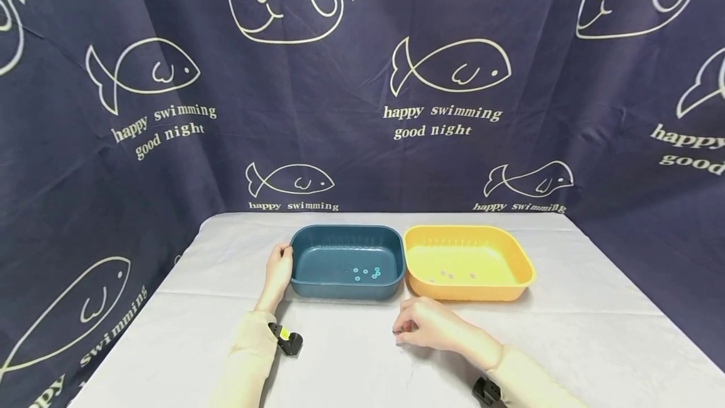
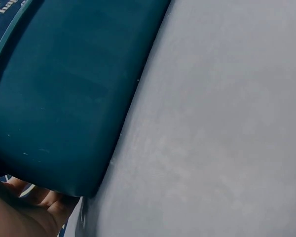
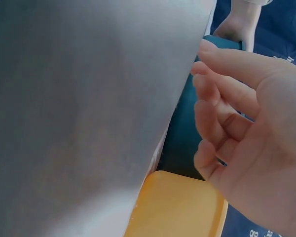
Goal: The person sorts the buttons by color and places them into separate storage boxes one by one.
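Observation:
My left hand (image 1: 279, 267) grips the left end of a dark blue plastic bin (image 1: 347, 291), with the thumb at its rim. In the left wrist view, fingers (image 2: 49, 202) curl against the bin's end wall. Several small light-blue round pieces (image 1: 365, 271) lie on the bin's floor. Over the white table, just in front of the bins, is my right hand (image 1: 432, 325). Its thumb and index fingertips come together low by the tabletop, the other fingers curled; I cannot tell whether something tiny is between them. A yellow bin (image 1: 470, 293) behind this hand contains several small purplish pieces (image 1: 450, 276).
Both bins stand side by side, their ends meeting, toward the back of the white-covered table (image 1: 340, 357). A navy curtain (image 1: 362, 143) with white fish and whale drawings hangs behind and on both sides. Black wrist cameras (image 1: 290, 342) sit on both forearms.

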Available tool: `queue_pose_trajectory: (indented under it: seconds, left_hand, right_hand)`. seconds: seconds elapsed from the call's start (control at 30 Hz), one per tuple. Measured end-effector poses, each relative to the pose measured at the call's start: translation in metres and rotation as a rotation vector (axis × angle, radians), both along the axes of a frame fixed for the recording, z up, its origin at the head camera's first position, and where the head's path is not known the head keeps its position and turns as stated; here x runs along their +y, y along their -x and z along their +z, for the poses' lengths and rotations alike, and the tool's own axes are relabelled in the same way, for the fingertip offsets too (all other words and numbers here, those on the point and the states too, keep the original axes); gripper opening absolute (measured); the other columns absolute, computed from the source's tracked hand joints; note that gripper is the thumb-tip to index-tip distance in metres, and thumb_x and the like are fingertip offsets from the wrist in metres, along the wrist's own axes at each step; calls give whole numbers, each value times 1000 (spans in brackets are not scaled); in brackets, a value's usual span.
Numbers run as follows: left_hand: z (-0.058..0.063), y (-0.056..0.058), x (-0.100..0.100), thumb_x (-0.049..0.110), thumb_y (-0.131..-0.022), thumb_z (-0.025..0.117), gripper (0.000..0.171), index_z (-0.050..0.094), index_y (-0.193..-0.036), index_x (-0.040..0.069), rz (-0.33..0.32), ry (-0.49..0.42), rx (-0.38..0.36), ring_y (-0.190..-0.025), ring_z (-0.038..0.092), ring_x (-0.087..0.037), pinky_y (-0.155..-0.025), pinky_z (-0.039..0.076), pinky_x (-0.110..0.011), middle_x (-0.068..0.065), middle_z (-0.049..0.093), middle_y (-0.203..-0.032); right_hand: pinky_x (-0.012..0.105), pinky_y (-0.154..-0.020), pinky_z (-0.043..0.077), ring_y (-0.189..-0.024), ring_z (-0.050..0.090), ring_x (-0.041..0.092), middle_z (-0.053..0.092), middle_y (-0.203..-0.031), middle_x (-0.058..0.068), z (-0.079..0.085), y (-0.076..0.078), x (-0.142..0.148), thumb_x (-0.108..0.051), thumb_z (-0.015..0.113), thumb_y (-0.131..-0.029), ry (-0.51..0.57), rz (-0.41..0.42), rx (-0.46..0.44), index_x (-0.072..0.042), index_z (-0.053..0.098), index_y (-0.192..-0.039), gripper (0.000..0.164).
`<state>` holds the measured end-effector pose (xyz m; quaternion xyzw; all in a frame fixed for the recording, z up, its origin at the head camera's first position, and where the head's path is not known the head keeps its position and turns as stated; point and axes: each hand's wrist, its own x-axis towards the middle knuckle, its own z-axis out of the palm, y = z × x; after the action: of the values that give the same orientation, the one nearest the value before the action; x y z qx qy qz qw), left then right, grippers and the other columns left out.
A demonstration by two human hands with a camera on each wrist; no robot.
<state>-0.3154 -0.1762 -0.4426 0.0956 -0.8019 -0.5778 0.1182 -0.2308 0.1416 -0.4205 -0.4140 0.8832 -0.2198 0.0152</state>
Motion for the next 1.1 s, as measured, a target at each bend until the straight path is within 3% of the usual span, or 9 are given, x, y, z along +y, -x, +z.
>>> queue_pose_trajectory:
  seconds: [0.2,0.4,0.8,1.1]
  left_hand:
    - [-2,0,0,18,-99,33,38,46,-126,-5,6,2,7,-128,39,-38,-108,29,-50,-25,45,-134]
    - [-1,1,-1,18,-99,33,37,46,-125,-6,5,8,11,-127,40,-38,-108,29,-50,-25,46,-133]
    - [-2,1,-1,19,-99,31,39,44,-128,-6,-14,13,-2,-127,39,-39,-107,30,-51,-25,44,-133]
    - [-1,1,-1,18,-99,31,39,43,-128,-6,-15,5,-11,-129,38,-38,-108,29,-51,-25,44,-135]
  right_hand:
    - [13,-61,40,-63,45,-5,55,-68,-11,0,-1,-1,-18,75,-75,-29,-27,20,-15,73,-78,4]
    - [14,-60,41,-63,47,-3,56,-69,-10,1,-2,-3,-17,76,-74,-13,-65,-19,-12,74,-80,8]
    - [15,-60,41,-63,46,-2,54,-69,-13,0,-1,-2,-15,75,-76,5,-87,-92,-12,72,-78,5]
    - [15,-59,40,-62,45,-3,53,-67,-12,1,-1,-2,-13,73,-75,-4,-82,-94,-13,72,-76,2]
